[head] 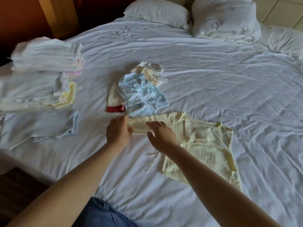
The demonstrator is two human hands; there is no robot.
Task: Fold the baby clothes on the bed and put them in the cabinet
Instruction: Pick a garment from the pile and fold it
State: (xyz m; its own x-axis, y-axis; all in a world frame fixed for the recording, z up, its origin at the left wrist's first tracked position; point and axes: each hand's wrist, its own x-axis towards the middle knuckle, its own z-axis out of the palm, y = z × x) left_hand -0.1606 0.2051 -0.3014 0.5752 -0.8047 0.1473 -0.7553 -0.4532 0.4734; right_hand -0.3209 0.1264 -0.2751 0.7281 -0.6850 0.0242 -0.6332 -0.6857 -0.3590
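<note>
Shirt (205,145), pale yellow, lies spread flat on the bed (213,71) near its front edge, with one sleeve stretched out to the left. The left hand (118,131) pinches the end of that sleeve with curled fingers. The right hand (161,133) rests on the sleeve just beside it, fingers straight and spread. A crumpled pile (141,94) of blue, cream and white clothes overlaps the sleeve's far edge. Well to the left sit folded stacks (45,58), with a folded blue piece (49,125) in front of them. Two pillows (157,12) lie at the head.
</note>
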